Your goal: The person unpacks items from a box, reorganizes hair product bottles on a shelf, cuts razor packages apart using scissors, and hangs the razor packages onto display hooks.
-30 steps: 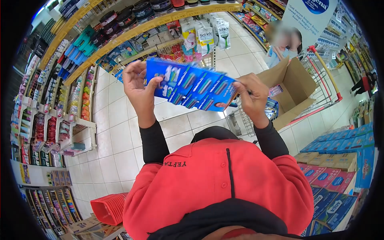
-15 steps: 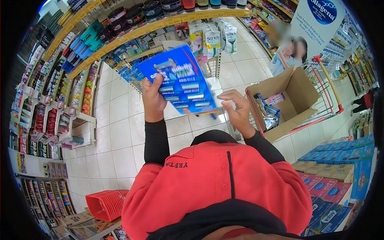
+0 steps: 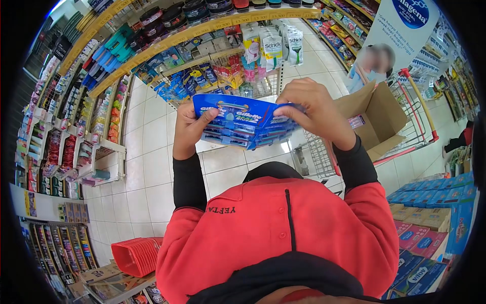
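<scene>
I hold a bunch of blue Gillette razor packs (image 3: 238,123) up in front of me with both hands. My left hand (image 3: 189,127) grips their left edge, thumb across the front. My right hand (image 3: 315,111) is closed over their top right corner. The packs lie nearly flat and overlap one another. Just behind them is a wire rack (image 3: 253,83) with small hanging packets, and above it a shelf of Schick razors (image 3: 271,44).
A red shopping trolley (image 3: 415,109) holding an open cardboard box (image 3: 374,109) stands at the right. Stacked blue and pink cartons (image 3: 430,213) sit at the lower right. A pile of red baskets (image 3: 136,256) is at the lower left. Shelves line the left side.
My right hand let go of the packs half a second ago and now grips them again at the top right. The packs swung upright, then dropped back to nearly flat.
</scene>
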The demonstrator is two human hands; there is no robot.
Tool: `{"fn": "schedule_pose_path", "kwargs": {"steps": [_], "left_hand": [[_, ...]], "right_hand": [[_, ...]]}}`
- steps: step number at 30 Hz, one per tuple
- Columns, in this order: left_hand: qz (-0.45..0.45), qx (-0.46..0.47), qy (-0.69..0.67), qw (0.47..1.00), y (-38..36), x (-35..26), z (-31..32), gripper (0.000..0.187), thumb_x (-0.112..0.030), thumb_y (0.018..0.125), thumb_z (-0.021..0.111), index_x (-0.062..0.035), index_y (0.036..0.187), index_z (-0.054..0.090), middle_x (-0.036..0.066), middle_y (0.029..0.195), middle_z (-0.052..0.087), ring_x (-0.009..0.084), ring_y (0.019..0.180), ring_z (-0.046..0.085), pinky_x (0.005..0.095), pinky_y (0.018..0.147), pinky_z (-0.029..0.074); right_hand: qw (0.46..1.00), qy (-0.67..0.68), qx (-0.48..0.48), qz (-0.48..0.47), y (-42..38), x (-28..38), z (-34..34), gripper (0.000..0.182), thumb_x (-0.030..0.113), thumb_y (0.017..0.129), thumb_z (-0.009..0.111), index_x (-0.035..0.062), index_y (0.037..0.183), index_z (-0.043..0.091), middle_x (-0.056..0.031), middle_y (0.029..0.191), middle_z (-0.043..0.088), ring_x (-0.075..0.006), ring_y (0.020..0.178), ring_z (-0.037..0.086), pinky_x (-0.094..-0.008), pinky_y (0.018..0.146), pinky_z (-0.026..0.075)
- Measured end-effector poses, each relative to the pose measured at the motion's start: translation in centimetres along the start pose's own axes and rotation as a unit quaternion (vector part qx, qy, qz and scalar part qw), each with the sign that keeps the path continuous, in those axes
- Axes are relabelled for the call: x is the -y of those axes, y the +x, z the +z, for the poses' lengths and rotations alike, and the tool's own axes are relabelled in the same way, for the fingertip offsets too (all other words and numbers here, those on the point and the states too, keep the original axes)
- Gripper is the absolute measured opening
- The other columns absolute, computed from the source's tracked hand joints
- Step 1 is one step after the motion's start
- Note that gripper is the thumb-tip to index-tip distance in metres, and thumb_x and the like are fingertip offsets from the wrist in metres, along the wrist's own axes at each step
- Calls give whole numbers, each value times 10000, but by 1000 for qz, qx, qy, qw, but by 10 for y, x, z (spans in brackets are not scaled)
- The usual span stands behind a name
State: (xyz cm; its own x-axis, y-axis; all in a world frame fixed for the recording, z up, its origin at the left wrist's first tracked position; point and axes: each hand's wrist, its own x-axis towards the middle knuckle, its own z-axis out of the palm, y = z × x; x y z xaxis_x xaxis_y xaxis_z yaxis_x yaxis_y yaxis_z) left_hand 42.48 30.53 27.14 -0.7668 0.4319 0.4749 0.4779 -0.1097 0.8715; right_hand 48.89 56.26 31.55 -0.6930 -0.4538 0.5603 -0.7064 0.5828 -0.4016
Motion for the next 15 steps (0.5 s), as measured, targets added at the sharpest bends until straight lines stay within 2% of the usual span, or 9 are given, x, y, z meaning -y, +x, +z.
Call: {"fn": "schedule_pose_path", "kwargs": {"steps": [1, 3, 7, 8, 9, 12, 15], "left_hand": [[9, -17, 10, 1000, -2, -1, 0, 177, -166, 776, 623, 9, 800, 616, 44, 719, 617, 79, 641, 540, 214, 599, 418], [20, -33, 21, 999, -5, -4, -1, 177, -166, 777, 623, 10, 793, 618, 45, 710, 616, 75, 636, 534, 214, 594, 417], [60, 21, 82, 995, -6, -25, -5, 168, -145, 738, 647, 20, 724, 623, 72, 668, 621, 103, 591, 552, 222, 565, 420], [78, 41, 112, 990, -4, -33, -3, 163, -136, 720, 657, 22, 699, 624, 82, 658, 622, 114, 577, 557, 224, 553, 419], [91, 24, 153, 984, -4, -36, 2, 134, -109, 699, 659, 20, 688, 626, 105, 639, 619, 139, 543, 562, 226, 526, 409], [105, 8, 211, 972, -7, -39, 5, 111, -93, 712, 647, 13, 681, 626, 103, 617, 608, 146, 523, 556, 226, 503, 398], [127, -18, 214, 968, -10, -42, 8, 115, -82, 720, 636, 12, 658, 613, 99, 596, 598, 149, 505, 551, 228, 489, 394]], "right_hand": [[1000, -10, -25, -17, 1, -1, 1, 106, 113, 705, 627, 34, 712, 558, -79, 658, 537, -244, 643, 524, -342, 633, 390], [999, -11, -33, -11, 1, 4, 3, 102, 109, 706, 622, 35, 712, 553, -77, 654, 529, -247, 630, 521, -333, 592, 392], [997, -67, -27, -21, 1, 15, 4, 85, 85, 699, 606, 39, 715, 536, -86, 635, 490, -261, 583, 501, -327, 495, 383], [997, -67, -26, -22, 1, 18, 5, 85, 85, 699, 606, 39, 715, 536, -86, 635, 490, -261, 583, 501, -327, 495, 383], [995, -93, -25, -33, 1, 20, 6, 81, 76, 692, 602, 41, 718, 533, -88, 629, 479, -259, 574, 499, -332, 498, 384], [991, -120, -34, -50, -1, 26, 7, 81, 58, 676, 598, 44, 719, 531, -89, 620, 465, -251, 562, 495, -334, 498, 383], [989, -118, -53, -69, -6, 32, 7, 90, 47, 660, 606, 46, 712, 532, -81, 615, 465, -238, 553, 493, -328, 489, 382]]}}
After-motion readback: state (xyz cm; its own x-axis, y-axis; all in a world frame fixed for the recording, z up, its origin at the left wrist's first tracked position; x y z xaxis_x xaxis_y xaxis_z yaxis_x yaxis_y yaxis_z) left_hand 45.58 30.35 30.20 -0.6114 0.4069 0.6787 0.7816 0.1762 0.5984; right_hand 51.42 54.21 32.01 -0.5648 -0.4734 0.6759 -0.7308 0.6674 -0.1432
